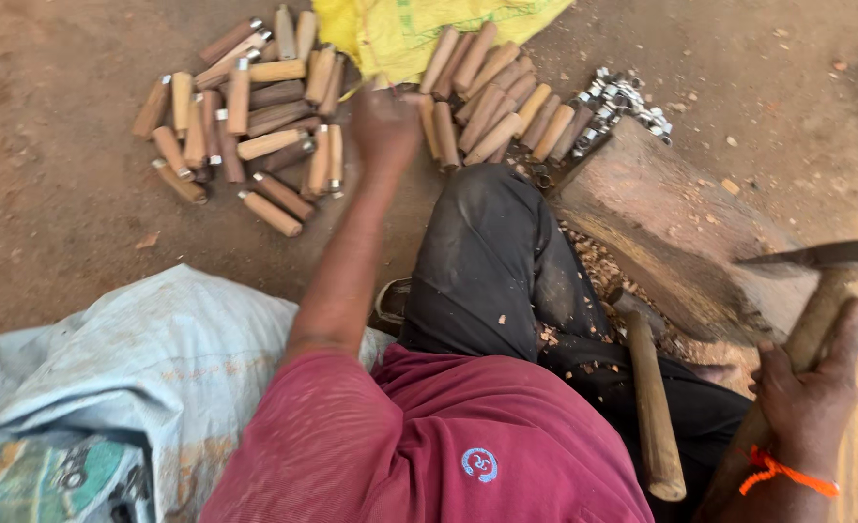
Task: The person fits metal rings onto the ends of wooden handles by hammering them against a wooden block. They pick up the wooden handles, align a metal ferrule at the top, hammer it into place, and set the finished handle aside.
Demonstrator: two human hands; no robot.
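Left hand [383, 124] stretched out between two piles of wooden handles [240, 121], grip unclear (seen from behind), right hand [805, 392] clenched around a hammer [821, 291], stone block [671, 232] beside the knee.

Bare reddish dirt floor [51, 213], scattered wood chips [594, 261], worn stone block [671, 232], even daylight
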